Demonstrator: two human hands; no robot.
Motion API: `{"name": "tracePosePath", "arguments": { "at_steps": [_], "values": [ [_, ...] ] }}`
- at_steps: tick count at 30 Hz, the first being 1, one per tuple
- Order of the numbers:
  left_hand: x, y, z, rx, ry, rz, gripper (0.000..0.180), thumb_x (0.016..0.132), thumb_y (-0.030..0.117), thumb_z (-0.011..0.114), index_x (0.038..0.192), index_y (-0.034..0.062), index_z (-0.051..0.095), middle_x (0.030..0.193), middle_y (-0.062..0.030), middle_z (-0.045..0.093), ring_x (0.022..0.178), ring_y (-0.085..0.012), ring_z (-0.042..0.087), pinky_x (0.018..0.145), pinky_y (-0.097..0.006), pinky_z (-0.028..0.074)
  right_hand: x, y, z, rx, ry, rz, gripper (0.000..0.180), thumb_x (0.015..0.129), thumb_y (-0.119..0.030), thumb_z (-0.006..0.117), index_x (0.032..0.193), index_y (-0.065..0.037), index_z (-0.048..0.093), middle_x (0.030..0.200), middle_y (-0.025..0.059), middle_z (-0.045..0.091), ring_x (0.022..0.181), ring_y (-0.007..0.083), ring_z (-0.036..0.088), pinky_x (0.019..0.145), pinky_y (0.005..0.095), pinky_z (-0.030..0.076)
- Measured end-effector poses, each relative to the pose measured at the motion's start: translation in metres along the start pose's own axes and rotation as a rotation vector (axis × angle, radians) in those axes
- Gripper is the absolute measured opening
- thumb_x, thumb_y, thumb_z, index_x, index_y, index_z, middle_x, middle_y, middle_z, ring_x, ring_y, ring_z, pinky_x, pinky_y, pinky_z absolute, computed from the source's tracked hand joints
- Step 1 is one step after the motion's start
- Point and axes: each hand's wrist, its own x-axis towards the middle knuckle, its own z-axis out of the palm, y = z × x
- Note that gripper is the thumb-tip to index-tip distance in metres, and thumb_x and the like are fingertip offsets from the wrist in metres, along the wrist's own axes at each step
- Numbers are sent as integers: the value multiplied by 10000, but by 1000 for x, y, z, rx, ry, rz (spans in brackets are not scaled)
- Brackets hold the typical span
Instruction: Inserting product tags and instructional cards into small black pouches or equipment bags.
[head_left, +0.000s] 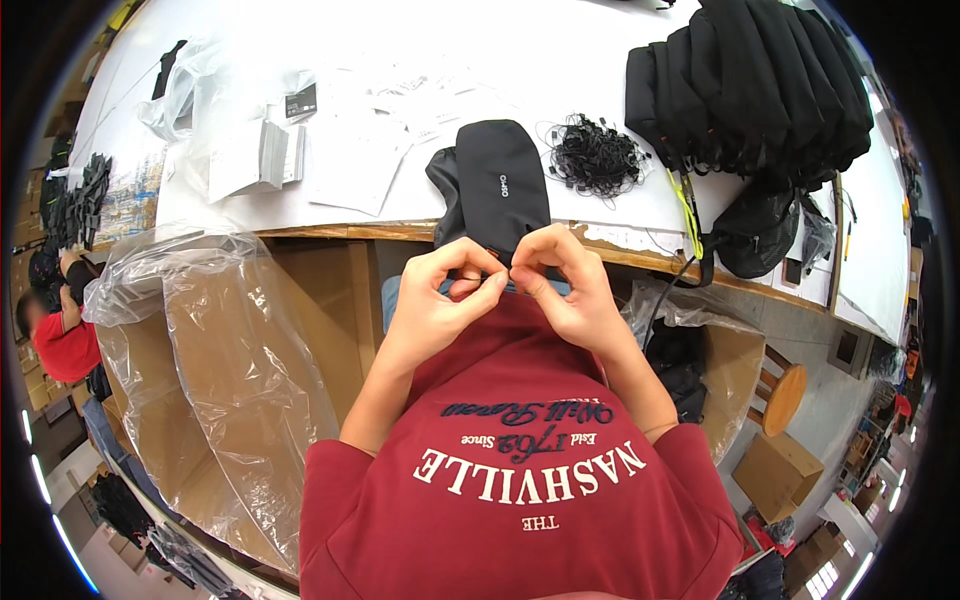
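Across the workroom, grey floor [790, 330] shows at the right, and a co-worker in a red top [65, 345] is at the far left. Along the upper part of the view runs the long white counter [600, 215], its wooden front edge chipped and worn. Below that edge, to the left, stands a big carton [300, 280] with a clear plastic liner [235, 370] spilling over it; a second lined carton [735, 365] sits to the right, near a round wooden stool [785, 400]. On the counter, a row of black bags [745, 90] is packed together at the right, and white papers [355, 160] and a stack of cards [250, 160] lie at the left. Between them, a slim black bag [500, 180] rests at the front edge, its near end reaching over toward the person. Just right of it is a tangled heap of black cords [597, 155]. The left hand [440, 300] and right hand [575, 295] meet right at the bag's near end, the fingers [487, 295] of each closed in a thumb-and-forefinger pinch, tips almost touching; whatever they pinch is too small to tell.
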Motion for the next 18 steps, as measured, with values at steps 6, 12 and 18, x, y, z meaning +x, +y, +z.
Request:
{"name": "tracePosePath", "arguments": {
  "at_steps": [6, 12, 18],
  "values": [
    [0, 3, 1, 89, 57, 77, 53, 777, 12, 676, 786, 17, 624, 622, 37, 459, 541, -26, 342, 499, -201, 292, 12, -9, -6, 109, -8, 91, 100, 878, -27, 600, 961, -21, 544, 736, 39, 610, 697, 96, 613, 647, 229, 468],
    [-2, 10, 12, 307, -73, 320, 98, 716, 40, 696, 754, 74, 612, 624, -14, 457, 579, -166, 428, 587, -305, 338, 49, 11, -4, -380, 181, 117, 257, 820, -216, 704, 929, -39, 553, 710, 7, 552, 606, 87, 514, 572, 243, 428],
    [-11, 2, 25, 348, -293, 339, 105, 717, 34, 711, 779, 61, 630, 755, -34, 558, 702, -180, 514, 666, -304, 379, 46, 47, 7, -811, 95, 44, 361, 730, -255, 736, 928, -35, 531, 867, 118, 585, 794, 292, 596, 713, 389, 484]
  ]
}}
